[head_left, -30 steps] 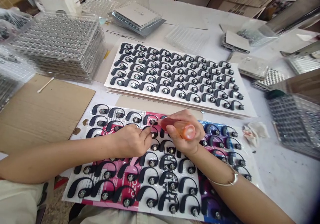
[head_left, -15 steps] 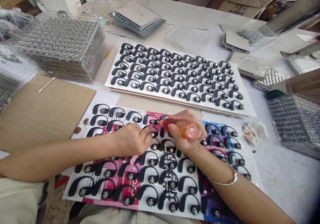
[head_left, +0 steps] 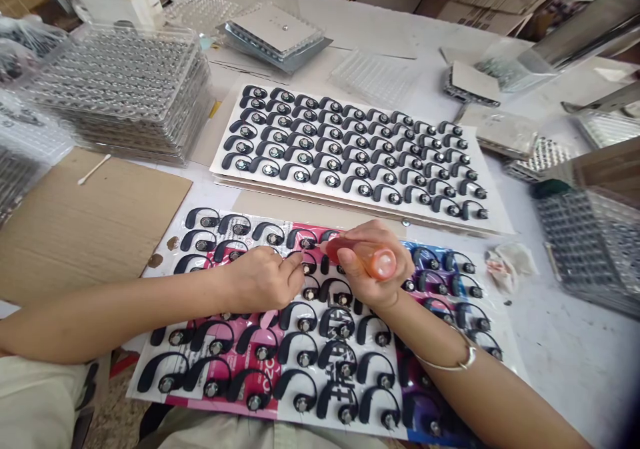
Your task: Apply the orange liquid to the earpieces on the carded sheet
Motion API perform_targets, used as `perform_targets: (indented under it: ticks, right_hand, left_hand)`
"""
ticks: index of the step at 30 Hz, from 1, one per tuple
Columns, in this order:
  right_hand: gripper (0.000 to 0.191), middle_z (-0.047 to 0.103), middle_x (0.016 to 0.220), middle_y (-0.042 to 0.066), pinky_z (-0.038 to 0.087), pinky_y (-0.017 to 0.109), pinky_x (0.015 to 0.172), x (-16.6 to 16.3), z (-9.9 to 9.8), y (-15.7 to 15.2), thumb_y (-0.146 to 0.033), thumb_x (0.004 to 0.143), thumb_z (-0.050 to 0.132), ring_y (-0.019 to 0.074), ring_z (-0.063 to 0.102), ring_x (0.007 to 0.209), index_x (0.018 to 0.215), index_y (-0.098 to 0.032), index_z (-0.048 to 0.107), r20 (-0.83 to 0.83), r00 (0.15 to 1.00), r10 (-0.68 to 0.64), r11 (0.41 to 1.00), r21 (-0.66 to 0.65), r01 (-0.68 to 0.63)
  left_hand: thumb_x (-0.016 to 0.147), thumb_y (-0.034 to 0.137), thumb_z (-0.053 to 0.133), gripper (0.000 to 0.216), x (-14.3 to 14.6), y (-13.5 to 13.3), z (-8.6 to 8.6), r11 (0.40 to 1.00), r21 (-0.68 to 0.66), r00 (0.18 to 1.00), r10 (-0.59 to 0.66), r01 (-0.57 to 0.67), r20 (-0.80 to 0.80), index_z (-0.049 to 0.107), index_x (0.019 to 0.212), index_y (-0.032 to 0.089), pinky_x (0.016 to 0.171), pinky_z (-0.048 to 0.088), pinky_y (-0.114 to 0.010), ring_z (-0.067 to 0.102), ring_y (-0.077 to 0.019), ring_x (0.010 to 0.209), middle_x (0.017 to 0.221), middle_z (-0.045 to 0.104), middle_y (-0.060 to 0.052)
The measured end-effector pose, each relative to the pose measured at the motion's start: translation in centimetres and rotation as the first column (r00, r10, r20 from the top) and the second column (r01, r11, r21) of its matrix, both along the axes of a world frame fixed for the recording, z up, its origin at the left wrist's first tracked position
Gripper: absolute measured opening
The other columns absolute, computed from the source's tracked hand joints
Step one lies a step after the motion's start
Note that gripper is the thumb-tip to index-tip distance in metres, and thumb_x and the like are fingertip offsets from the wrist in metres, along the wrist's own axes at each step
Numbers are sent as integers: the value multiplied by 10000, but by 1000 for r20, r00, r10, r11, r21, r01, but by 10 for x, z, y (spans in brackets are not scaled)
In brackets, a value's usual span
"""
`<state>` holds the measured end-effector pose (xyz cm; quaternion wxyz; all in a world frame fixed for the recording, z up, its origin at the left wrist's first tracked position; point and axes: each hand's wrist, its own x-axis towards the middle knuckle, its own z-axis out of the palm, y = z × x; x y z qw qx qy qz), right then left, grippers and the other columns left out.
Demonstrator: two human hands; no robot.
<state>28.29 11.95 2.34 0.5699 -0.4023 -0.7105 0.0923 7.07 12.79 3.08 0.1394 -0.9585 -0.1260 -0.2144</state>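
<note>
My right hand (head_left: pixel 380 269) is wrapped around a small orange-red squeeze bottle (head_left: pixel 363 255), its narrow nozzle aimed left at a black ear-hook piece (head_left: pixel 301 237). Close beside the nozzle, my left hand (head_left: pixel 265 279) is closed in a pinch on a thin pink tool (head_left: pixel 269 319); most of the tool is hidden by the fingers. Under both hands lies a colourful printed sheet (head_left: pixel 267 385) in pink, white, blue and purple. Rows of black ear-hook pieces with round metal discs cover it, some hidden by my hands and forearms.
Behind is a white board (head_left: pixel 493 215) with more rows of ear-hooks. A tall stack of clear trays (head_left: pixel 120 95) stands at the back left, beside brown cardboard (head_left: pixel 85 229) with a cotton swab (head_left: pixel 94 169). At right are a crumpled tissue (head_left: pixel 510 267) and more trays (head_left: pixel 585 235).
Almost nothing differs. Both hands and the bottle stay in nearly the same place over the sheet.
</note>
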Motion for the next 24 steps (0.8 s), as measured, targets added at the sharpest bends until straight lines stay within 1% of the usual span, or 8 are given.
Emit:
perform_targets:
  ticks: [4,9,17,21,24]
  right_hand:
    - [171,653,674,13,495,312,520,1,-1,0,-236,739,688,161,588,589,889,-197,615,10,1000,-8,1000,13,8]
    - [174,643,667,10,493,306,515,0,0,1,-227,744,686,158,586,587,905,-197,626,8,1000,-4,999,47,4]
    - [206,654,672,10,494,316,511,-1,1,1,-225,748,689,158,582,578,943,-208,622,4,1000,12,999,46,-12]
    - [184,654,675,12,492,309,514,0,0,1,-210,743,687,151,579,583,916,-201,624,-12,999,30,998,52,-29]
    - [194,650,680,10,494,310,518,1,-1,1,-215,740,688,154,583,592,921,-201,619,-16,999,41,998,41,-40]
  left_hand:
    - [855,68,459,151,0,1,1,1000,-27,1000,-12,13,23,609,851,93,401,473,-263,592,-139,478,922,720,-147]
    - [867,76,442,179,0,4,3,997,-71,999,-9,12,45,618,840,98,402,481,-278,589,-142,470,943,722,-138]
    - [867,81,447,183,-1,5,2,998,-66,999,-5,8,39,626,843,105,405,483,-280,590,-141,472,952,722,-136]
    - [858,83,465,162,-1,5,1,999,-51,999,-5,7,49,625,842,104,404,475,-272,586,-137,468,962,723,-136]
    - [853,86,459,167,0,5,2,998,-70,998,3,2,66,623,833,112,400,469,-273,587,-139,464,941,729,-115]
